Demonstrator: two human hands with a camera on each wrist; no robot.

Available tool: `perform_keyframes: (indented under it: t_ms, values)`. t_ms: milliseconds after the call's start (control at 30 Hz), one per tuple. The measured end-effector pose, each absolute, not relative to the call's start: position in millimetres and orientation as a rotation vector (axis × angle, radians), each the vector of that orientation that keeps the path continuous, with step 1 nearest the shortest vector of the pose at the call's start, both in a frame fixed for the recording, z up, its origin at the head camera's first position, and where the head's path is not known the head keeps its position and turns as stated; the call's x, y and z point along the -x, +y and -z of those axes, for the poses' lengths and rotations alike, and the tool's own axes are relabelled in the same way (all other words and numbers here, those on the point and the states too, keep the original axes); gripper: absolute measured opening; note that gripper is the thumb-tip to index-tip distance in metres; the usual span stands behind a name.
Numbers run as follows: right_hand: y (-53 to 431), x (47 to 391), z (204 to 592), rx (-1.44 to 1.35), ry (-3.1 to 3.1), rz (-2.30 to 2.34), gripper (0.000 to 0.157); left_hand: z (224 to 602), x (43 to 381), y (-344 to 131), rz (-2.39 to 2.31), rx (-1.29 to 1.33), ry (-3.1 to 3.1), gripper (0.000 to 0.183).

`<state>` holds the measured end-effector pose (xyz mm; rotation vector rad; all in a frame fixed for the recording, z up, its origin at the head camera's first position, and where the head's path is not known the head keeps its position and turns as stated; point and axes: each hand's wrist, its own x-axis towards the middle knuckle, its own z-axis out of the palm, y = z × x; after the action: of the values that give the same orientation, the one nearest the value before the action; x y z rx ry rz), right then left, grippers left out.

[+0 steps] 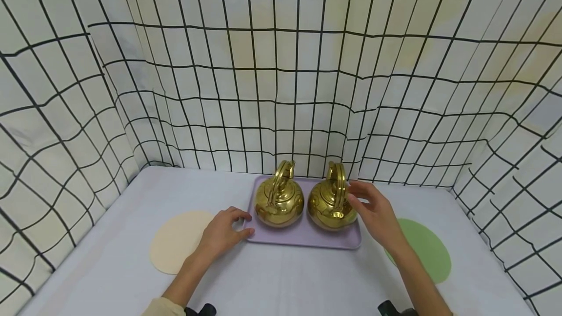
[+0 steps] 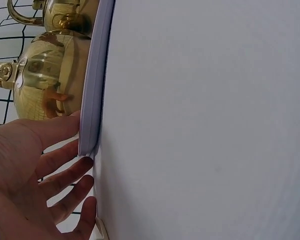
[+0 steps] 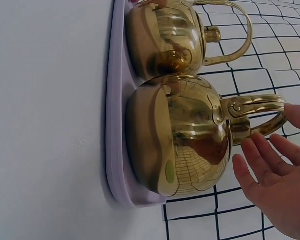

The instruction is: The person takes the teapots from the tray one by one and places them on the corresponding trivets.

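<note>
Two shiny brass-coloured teapots stand side by side on a lilac tray (image 1: 303, 240), their arched handles upright. Beside the right teapot (image 1: 327, 208) is my right hand (image 1: 371, 208). Its thumb is at the handle (image 3: 260, 102) in the right wrist view, the other fingers loosely extended by the lid; firm contact cannot be made out. My left hand (image 1: 226, 230) is at the tray's left end, near the left teapot (image 1: 278, 204). In the left wrist view its thumb touches the tray rim (image 2: 92, 100), and the fingers spread loosely beside the corner.
A cream round mat (image 1: 175, 243) lies on the white tabletop (image 1: 281, 282) to the left, partly behind the left hand. A green round mat (image 1: 426, 252) lies at right, partly under the right forearm. A white cloth wall with black grid lines (image 1: 290, 82) surrounds the table.
</note>
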<state>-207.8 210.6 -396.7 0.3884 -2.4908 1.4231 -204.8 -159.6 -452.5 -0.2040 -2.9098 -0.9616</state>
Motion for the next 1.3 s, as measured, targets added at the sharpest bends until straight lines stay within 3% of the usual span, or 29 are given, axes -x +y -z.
perform_keyframes:
  t_ms: [1300]
  values:
    - [195.0, 213.4, 396.5, -0.473, -2.436, -1.595, 0.04, 455.0, 204.0, -163.8, 1.013, 0.245, -2.926, 0.038]
